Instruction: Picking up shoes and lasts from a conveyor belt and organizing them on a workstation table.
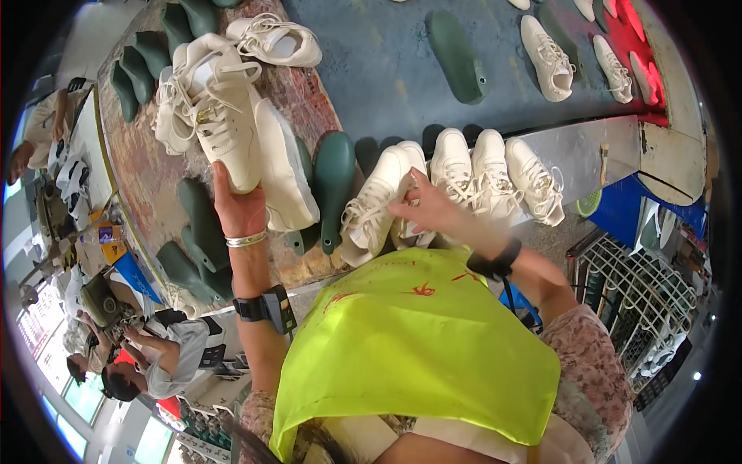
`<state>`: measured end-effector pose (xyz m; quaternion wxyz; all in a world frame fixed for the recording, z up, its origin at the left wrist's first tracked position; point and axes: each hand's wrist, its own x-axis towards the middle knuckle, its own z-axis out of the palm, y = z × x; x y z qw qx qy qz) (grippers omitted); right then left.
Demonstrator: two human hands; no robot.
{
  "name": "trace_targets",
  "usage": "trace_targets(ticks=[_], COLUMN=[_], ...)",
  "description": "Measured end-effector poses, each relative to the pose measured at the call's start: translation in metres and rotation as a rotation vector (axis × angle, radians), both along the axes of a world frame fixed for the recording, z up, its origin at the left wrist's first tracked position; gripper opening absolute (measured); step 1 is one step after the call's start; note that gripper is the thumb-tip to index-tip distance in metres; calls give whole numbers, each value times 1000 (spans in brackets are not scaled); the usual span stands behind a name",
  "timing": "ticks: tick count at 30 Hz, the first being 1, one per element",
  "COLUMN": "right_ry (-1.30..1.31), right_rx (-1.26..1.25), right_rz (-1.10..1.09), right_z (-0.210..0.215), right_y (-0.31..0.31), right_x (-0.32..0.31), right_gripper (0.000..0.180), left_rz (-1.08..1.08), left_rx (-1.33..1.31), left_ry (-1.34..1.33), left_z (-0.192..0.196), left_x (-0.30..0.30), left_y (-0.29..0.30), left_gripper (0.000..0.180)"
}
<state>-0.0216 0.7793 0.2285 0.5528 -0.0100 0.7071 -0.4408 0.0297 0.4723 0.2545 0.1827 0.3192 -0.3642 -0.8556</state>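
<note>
Now | left hand (238, 207) grips cream sneaker (224, 127) | right hand (421, 207) grips sneaker (372, 207) | green lasts (334, 182) between

The sneakers (232, 124) are cream-white with matching laces. The shoe lasts (334, 178) are dark green. The bench (154, 178) looks mottled reddish-brown, though the fisheye blurs it; the belt (386, 69) is blue-grey. The apron (417, 340) is neon yellow-green with red marks.
</note>
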Motion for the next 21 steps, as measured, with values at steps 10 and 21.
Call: trace_targets(ticks=[10,21], right_ry=[480,1017], right_rx=[104,337], right_rz=[282,-102], right_z=[3,7], right_y=[-33,16], right_x=[57,-71], right_gripper=[102,59], left_rz=[56,-119], left_rx=[29,14], left_ry=[101,151], left_z=[-39,-39], left_x=[36,36], left_y=[0,13], left_gripper=[45,44])
